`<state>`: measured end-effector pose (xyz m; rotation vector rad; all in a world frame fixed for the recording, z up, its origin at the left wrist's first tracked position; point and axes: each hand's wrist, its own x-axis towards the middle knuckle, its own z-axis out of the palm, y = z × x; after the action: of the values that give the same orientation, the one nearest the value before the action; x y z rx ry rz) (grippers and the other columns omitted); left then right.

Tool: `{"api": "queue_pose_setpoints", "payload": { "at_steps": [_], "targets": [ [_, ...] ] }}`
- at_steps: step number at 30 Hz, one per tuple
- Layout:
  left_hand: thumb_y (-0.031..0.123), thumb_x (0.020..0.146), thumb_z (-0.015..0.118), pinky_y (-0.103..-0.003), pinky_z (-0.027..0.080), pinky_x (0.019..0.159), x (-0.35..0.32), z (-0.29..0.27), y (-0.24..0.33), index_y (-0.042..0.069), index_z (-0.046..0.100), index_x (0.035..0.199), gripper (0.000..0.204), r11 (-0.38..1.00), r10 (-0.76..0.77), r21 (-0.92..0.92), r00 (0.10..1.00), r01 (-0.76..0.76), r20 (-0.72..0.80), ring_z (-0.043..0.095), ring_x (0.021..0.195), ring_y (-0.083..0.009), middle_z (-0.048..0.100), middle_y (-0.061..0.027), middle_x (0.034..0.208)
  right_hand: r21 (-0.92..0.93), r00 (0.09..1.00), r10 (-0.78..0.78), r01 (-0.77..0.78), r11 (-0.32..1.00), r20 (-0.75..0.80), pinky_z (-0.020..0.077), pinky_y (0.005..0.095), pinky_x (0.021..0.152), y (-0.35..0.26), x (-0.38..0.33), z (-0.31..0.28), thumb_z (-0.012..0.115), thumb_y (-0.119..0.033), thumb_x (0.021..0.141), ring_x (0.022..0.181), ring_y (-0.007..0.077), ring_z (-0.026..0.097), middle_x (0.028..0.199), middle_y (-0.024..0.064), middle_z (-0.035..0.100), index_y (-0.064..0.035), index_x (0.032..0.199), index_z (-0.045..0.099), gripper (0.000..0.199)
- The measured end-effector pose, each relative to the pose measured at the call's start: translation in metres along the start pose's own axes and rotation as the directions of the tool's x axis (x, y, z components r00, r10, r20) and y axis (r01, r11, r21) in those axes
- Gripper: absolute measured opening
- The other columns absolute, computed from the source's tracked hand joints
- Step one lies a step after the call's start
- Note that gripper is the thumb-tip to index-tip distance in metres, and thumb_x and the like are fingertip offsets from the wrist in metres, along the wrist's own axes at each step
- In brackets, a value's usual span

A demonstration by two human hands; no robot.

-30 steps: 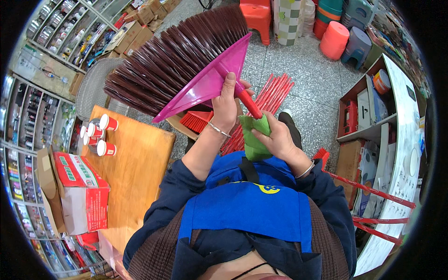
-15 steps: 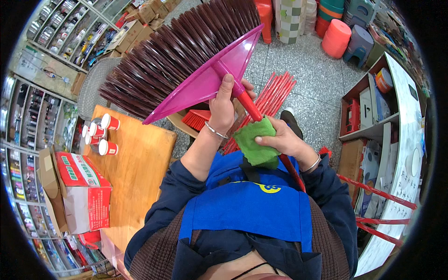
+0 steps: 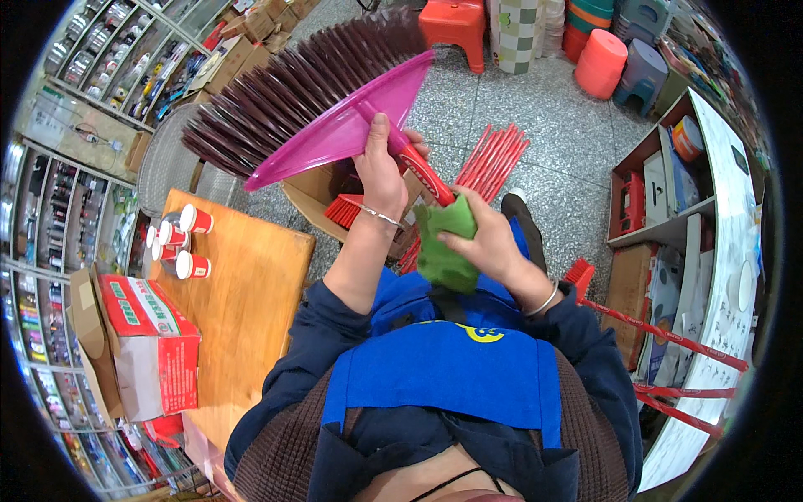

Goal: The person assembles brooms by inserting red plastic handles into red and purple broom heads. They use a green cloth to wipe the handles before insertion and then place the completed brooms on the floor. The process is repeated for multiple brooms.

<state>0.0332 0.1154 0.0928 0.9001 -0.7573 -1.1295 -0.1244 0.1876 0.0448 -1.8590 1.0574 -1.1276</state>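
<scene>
A broom (image 3: 341,142) with a magenta head and dark brown bristles is raised in front of me, its bristles turned to the far left. My left hand (image 3: 385,174) is wrapped around the broom's neck, thumb on top. Below it, my right hand (image 3: 488,244) presses a green cloth (image 3: 445,251) around the red handle, fingers closed. The cloth and my hand hide the handle from there on. Under the broom, an open cardboard box (image 3: 311,207) holds an orange-red brush (image 3: 343,211).
A wooden table (image 3: 251,301) with paper cups (image 3: 194,266) and a red-and-white carton (image 3: 150,347) stands left. Red sticks (image 3: 493,159) lie on the floor ahead. At right, red-handled brooms (image 3: 669,336) lean by a white-topped counter (image 3: 726,251). Stools (image 3: 456,29) stand far off.
The broom and both hands have shifted left and slightly away. My right hand and the cloth are still around the handle, and more of the red grip shows between the hands.
</scene>
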Motion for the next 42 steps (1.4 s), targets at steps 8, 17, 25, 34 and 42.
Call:
{"api": "queue_pose_setpoints", "payload": {
  "at_steps": [8, 17, 25, 34, 42],
  "targets": [
    [0.041, 0.092, 0.05, -0.031, 0.054, 0.053, 0.004, -0.011, -0.006, 0.001, 0.057, 0.083, 0.042, 0.995, 0.01, 0.097, 1.0, -0.009, -0.003, 0.062, 0.058, -0.0178, 0.061, -0.01, 0.071, -0.396, 0.995, 0.009, -0.048, 0.917, -0.099, 0.0499, 0.0391, 0.064, 0.018, -0.02, 0.01, 0.07, -0.021, 0.074, 0.076, 0.032, 0.061, 0.088, 0.0139, 0.059, -0.0117, 0.123, 0.048, 0.054],
    [0.041, 0.092, 0.048, -0.031, 0.054, 0.054, -0.005, -0.013, -0.007, 0.0, 0.056, 0.084, 0.043, 0.995, 0.019, 0.096, 0.998, -0.025, 0.056, 0.063, 0.061, -0.0178, 0.061, -0.0108, 0.071, 0.252, 0.903, 0.285, -0.372, 0.893, 0.323, 0.0501, 0.0309, 0.076, 0.014, -0.015, -0.011, 0.067, -0.016, 0.08, 0.089, 0.0176, 0.064, 0.099, 0.0096, 0.065, -0.0034, 0.116, 0.053, 0.04],
    [0.04, 0.094, 0.043, -0.032, 0.053, 0.06, -0.01, -0.017, -0.007, -0.002, 0.057, 0.084, 0.045, 0.996, -0.028, 0.085, 0.994, 0.019, 0.104, 0.063, 0.063, -0.0197, 0.061, -0.0119, 0.072, 0.418, 0.764, 0.254, -0.562, 0.714, 0.593, 0.0475, 0.029, 0.084, 0.026, -0.006, -0.037, 0.063, -0.018, 0.086, 0.096, 0.0127, 0.058, 0.104, 0.0047, 0.062, -0.0015, 0.118, 0.053, 0.038],
    [0.037, 0.095, 0.042, -0.034, 0.053, 0.064, -0.025, -0.007, -0.007, -0.001, 0.057, 0.087, 0.042, 0.993, -0.018, 0.119, 0.992, 0.003, 0.124, 0.063, 0.065, -0.021, 0.062, -0.0117, 0.074, 0.358, 0.938, 0.002, 0.13, 0.925, -0.347, 0.0506, 0.0298, 0.081, -0.021, 0.066, -0.066, 0.059, -0.001, 0.082, 0.094, 0.0183, 0.061, 0.106, 0.0073, 0.062, -0.0024, 0.113, 0.056, 0.031],
    [0.027, 0.094, 0.044, -0.038, 0.05, 0.078, -0.043, -0.013, -0.01, 0.004, 0.047, 0.118, 0.034, 0.997, 0.054, 0.014, 0.863, -0.07, 0.502, 0.059, 0.087, -0.0225, 0.057, -0.0098, 0.103, -0.381, 0.638, -0.77, 0.714, 0.587, 0.008, 0.0476, 0.0376, 0.078, -0.028, 0.094, -0.033, 0.063, -0.009, 0.066, 0.087, 0.0255, 0.061, 0.092, 0.0079, 0.063, -0.0089, 0.091, 0.066, 0.025]
  ]
}}
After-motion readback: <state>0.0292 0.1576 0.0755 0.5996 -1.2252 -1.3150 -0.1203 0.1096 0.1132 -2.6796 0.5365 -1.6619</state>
